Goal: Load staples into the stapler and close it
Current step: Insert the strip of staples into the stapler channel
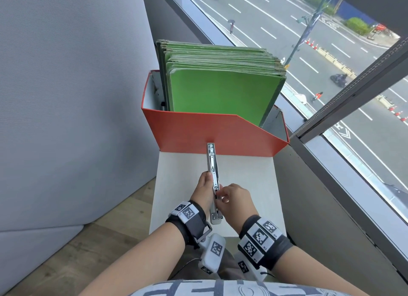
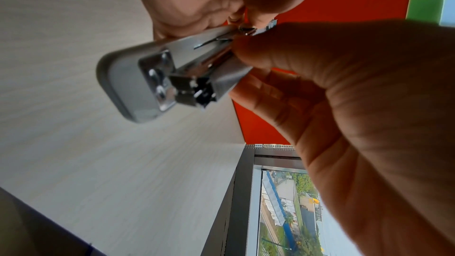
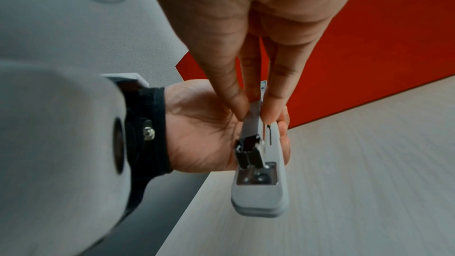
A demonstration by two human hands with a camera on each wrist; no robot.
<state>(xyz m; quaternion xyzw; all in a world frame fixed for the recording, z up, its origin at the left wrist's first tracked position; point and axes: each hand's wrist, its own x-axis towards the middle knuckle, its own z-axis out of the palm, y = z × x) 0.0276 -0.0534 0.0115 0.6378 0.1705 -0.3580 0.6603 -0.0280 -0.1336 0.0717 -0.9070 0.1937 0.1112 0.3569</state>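
Above the counter: a grey plastic stapler with a bright metal staple channel (image 1: 213, 180) was held in the air over the pale wood-grain counter (image 1: 249, 176), between both hands.
Stapler axis: its long axis ran away from the person toward the orange-red cardboard file box (image 1: 198, 130); the opened metal channel pointed at the box, and the grey hinge end (image 3: 261, 196) pointed back toward the person.
Left hand: the left hand (image 1: 204, 190) cradled the stapler from its left side, fingers (image 3: 283, 124) curled round the grey body.
Right hand: the right hand (image 1: 235, 198) pinched the metal channel near its middle, thumb and fingers (image 3: 274, 108) pressed together on either side of it.
Staples: whether staples lay in the channel could not be told.
Box contents: a thick row of green folders (image 1: 220, 92) stood upright in the box, at the far end of the counter.
Beside: a window (image 1: 331, 52) ran along the right.
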